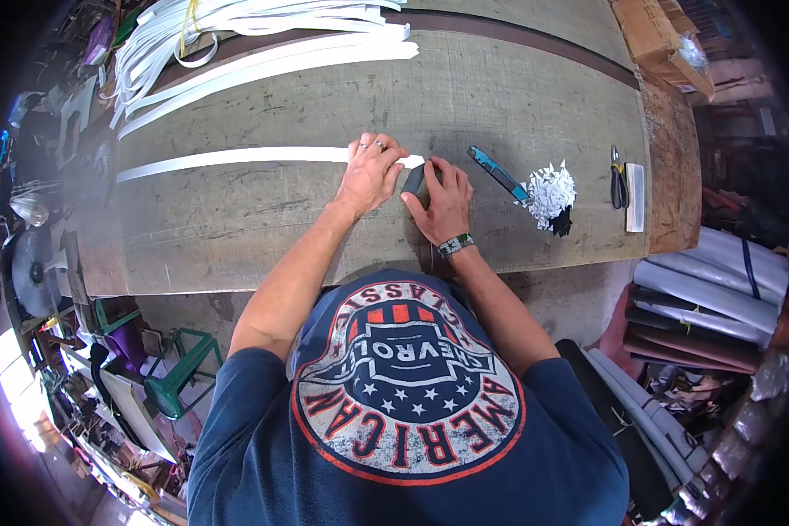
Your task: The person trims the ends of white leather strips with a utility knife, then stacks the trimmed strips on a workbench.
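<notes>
A long white strip [237, 157] lies across the worn table, its cut end near the middle. My left hand [370, 175] presses on the strip close to that end, fingers bent together over it. Just right of it, my right hand [445, 202] has its fingers around a small dark block [414, 179] that stands beside the strip's tip. To the right lies a teal and black cutter [498, 174], its end touching a pile of white scraps [550, 195] with a few black pieces.
Bundled white strips [263, 61] cover the table's far left. Pliers [619, 180] and a whitish bar [636, 197] lie near the right edge. A cardboard box [662, 44] is at the far right corner. Below stand a green stool [184, 368] and rolls of material [710, 280].
</notes>
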`<state>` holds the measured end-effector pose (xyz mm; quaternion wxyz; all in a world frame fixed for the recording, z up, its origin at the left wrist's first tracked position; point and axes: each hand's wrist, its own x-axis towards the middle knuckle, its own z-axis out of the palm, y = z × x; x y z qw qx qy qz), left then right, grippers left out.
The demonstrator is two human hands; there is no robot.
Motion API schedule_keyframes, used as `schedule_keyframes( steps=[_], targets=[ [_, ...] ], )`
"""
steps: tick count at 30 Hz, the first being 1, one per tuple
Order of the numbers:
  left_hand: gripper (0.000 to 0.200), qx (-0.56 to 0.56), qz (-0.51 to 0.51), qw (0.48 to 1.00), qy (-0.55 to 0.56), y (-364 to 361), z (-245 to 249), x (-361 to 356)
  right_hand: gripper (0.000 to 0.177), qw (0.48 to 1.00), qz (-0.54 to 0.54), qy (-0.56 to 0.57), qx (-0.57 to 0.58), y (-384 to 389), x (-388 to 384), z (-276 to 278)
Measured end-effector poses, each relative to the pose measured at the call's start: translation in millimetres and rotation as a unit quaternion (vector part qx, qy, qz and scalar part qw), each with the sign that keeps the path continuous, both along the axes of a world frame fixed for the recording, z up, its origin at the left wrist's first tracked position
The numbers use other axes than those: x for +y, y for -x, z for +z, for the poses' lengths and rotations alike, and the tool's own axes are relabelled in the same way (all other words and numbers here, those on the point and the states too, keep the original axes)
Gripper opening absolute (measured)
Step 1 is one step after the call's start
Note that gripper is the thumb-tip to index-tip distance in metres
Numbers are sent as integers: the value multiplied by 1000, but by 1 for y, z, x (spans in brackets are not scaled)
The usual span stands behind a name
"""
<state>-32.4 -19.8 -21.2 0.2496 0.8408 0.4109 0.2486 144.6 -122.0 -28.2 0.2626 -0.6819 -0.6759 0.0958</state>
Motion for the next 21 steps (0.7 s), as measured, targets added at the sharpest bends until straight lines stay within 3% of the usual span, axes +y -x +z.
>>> schedule_keyframes(
  steps=[21],
  targets=[
    [22,-7,-11,1000,-23,0,-1,0,67,999,35,-22,21,-13,-8,-9]
  ],
)
